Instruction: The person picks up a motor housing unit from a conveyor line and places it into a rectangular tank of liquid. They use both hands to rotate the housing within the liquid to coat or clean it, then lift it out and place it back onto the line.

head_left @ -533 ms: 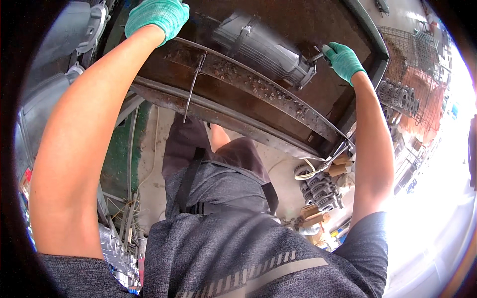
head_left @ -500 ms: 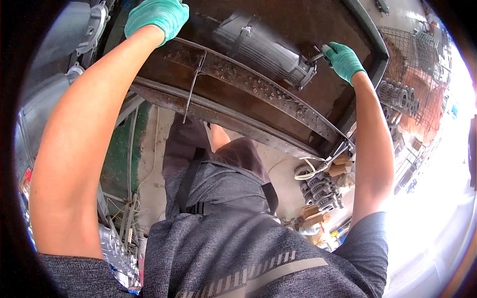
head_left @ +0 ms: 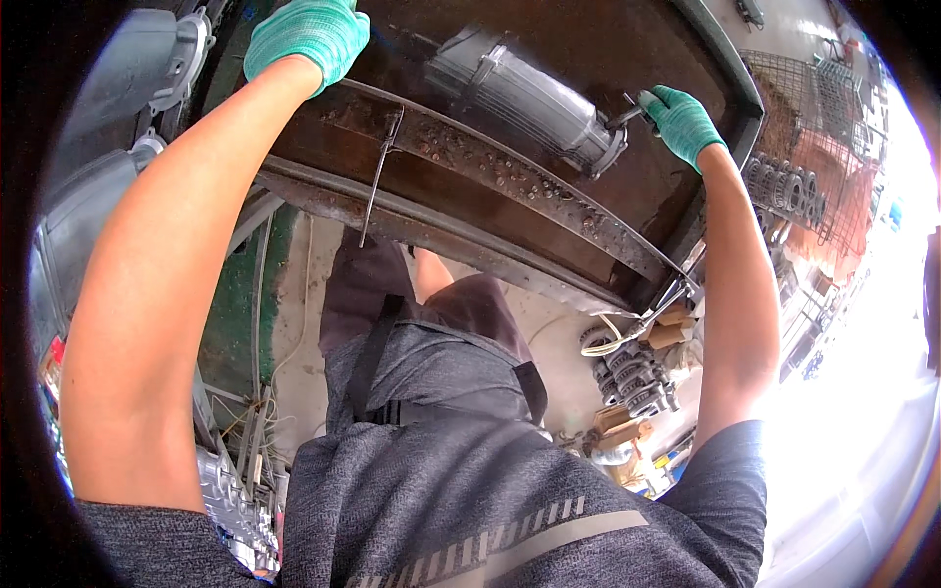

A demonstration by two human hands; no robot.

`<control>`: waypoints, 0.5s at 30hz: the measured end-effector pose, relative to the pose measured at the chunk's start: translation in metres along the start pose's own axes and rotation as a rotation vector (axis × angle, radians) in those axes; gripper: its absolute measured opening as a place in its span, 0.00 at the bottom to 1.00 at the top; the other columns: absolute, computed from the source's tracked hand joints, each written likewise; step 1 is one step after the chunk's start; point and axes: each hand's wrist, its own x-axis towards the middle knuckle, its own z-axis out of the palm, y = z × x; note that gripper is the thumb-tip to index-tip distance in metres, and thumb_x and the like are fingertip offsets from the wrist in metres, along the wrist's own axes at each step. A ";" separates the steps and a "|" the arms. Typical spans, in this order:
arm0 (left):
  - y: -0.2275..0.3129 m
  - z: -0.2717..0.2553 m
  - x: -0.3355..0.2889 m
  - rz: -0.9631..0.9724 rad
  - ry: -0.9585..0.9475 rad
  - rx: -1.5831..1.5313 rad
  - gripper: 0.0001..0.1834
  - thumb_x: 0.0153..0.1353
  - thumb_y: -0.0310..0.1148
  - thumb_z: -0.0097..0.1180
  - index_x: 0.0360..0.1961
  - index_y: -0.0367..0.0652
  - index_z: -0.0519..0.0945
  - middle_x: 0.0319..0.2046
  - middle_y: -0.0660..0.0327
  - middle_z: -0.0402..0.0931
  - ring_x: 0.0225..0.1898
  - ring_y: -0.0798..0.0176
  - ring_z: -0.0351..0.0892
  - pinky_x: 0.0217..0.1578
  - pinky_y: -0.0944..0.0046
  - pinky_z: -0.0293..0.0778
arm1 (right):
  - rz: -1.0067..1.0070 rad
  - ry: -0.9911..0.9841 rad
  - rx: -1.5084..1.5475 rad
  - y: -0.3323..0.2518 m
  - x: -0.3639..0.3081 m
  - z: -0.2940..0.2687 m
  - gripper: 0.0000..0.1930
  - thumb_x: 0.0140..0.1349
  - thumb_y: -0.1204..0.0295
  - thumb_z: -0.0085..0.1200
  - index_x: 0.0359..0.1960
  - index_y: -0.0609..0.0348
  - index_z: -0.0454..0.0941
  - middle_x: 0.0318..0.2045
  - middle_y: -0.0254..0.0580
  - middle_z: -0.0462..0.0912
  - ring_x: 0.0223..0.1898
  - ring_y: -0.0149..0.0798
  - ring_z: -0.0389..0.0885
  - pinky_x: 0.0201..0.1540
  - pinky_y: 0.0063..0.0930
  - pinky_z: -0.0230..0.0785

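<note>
A grey finned electric motor [head_left: 534, 98] lies at a slant in the dark metal tray, with a pale haze over its far end. At its right end a short shaft [head_left: 619, 119] sticks out. My right hand [head_left: 681, 122], in a green glove, is closed at that shaft's tip, beside a thin metal pin. Toward the far left my left hand [head_left: 306, 41], gloved in the same green, is raised over the tray's edge with its fingers curled. Whatever it grips is hidden by the hand and the frame's top edge.
The brown-stained tray [head_left: 676, 186] has a perforated bar [head_left: 510, 181] across its near side, where a thin metal rod [head_left: 377, 181] hangs. Grey castings [head_left: 118, 78] stand at left. A wire basket [head_left: 818, 127] and stacked metal parts [head_left: 632, 377] lie at right.
The motor's upper side looks lighter and more silvery than before. My left hand has shifted very slightly; my right hand stays at the shaft.
</note>
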 end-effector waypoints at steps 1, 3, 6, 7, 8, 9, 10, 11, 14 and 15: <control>-0.001 0.003 0.002 -0.004 -0.003 0.007 0.18 0.69 0.51 0.49 0.51 0.58 0.84 0.53 0.55 0.83 0.53 0.41 0.82 0.55 0.41 0.77 | -0.001 0.001 -0.008 0.000 0.000 0.000 0.26 0.74 0.54 0.54 0.60 0.65 0.79 0.55 0.59 0.84 0.58 0.57 0.82 0.62 0.39 0.71; 0.000 0.003 0.003 0.001 -0.008 0.012 0.18 0.70 0.51 0.49 0.52 0.58 0.84 0.53 0.55 0.83 0.53 0.41 0.82 0.55 0.41 0.77 | 0.000 0.011 -0.020 0.003 0.001 0.001 0.26 0.74 0.54 0.54 0.60 0.65 0.79 0.54 0.59 0.85 0.56 0.58 0.82 0.61 0.39 0.72; 0.000 0.004 0.003 0.016 -0.008 0.001 0.19 0.70 0.51 0.49 0.52 0.57 0.83 0.53 0.54 0.83 0.53 0.41 0.82 0.55 0.41 0.77 | -0.001 0.014 0.004 0.004 0.001 0.002 0.24 0.73 0.55 0.55 0.58 0.65 0.80 0.52 0.59 0.85 0.55 0.58 0.83 0.59 0.39 0.73; -0.001 0.004 0.003 0.019 -0.003 -0.005 0.19 0.70 0.51 0.49 0.52 0.57 0.83 0.53 0.54 0.83 0.53 0.41 0.82 0.55 0.41 0.77 | 0.000 0.015 0.006 0.004 0.001 0.002 0.24 0.73 0.55 0.55 0.57 0.65 0.80 0.51 0.59 0.85 0.54 0.58 0.83 0.58 0.39 0.73; -0.002 0.005 0.002 0.020 0.001 -0.010 0.19 0.70 0.51 0.49 0.52 0.57 0.83 0.53 0.54 0.83 0.53 0.41 0.82 0.56 0.41 0.77 | 0.001 0.016 -0.006 0.001 0.001 0.002 0.24 0.73 0.55 0.55 0.57 0.64 0.81 0.51 0.59 0.86 0.53 0.58 0.83 0.58 0.40 0.73; -0.002 0.006 0.002 0.021 0.006 -0.008 0.19 0.70 0.51 0.49 0.52 0.57 0.83 0.53 0.54 0.83 0.53 0.41 0.82 0.56 0.41 0.77 | -0.001 0.018 -0.014 -0.001 0.000 0.002 0.23 0.73 0.55 0.55 0.56 0.64 0.81 0.50 0.59 0.86 0.53 0.59 0.83 0.58 0.40 0.73; -0.003 0.006 0.002 0.022 0.012 -0.005 0.19 0.70 0.51 0.49 0.52 0.57 0.83 0.53 0.54 0.83 0.53 0.41 0.82 0.56 0.41 0.77 | -0.003 0.020 -0.022 -0.003 -0.001 0.001 0.23 0.73 0.56 0.55 0.56 0.64 0.81 0.50 0.59 0.86 0.53 0.59 0.84 0.57 0.40 0.73; -0.002 0.006 0.003 0.025 0.018 -0.003 0.19 0.70 0.51 0.49 0.53 0.57 0.83 0.53 0.54 0.83 0.53 0.41 0.82 0.56 0.41 0.77 | -0.005 0.022 -0.026 -0.003 -0.002 0.001 0.22 0.73 0.56 0.55 0.56 0.63 0.82 0.50 0.59 0.86 0.52 0.59 0.84 0.57 0.40 0.73; -0.002 0.006 0.003 0.020 0.007 0.002 0.19 0.69 0.50 0.49 0.54 0.58 0.83 0.54 0.54 0.83 0.54 0.41 0.82 0.56 0.42 0.77 | -0.008 0.031 -0.006 -0.003 -0.004 0.002 0.22 0.73 0.56 0.55 0.56 0.63 0.82 0.50 0.59 0.86 0.52 0.59 0.84 0.57 0.40 0.73; -0.001 0.005 0.002 0.017 0.005 0.003 0.19 0.69 0.50 0.49 0.54 0.58 0.83 0.54 0.54 0.83 0.54 0.41 0.82 0.56 0.42 0.77 | -0.009 0.034 0.006 -0.002 -0.005 0.003 0.22 0.73 0.56 0.55 0.56 0.63 0.82 0.50 0.59 0.86 0.52 0.59 0.84 0.57 0.40 0.73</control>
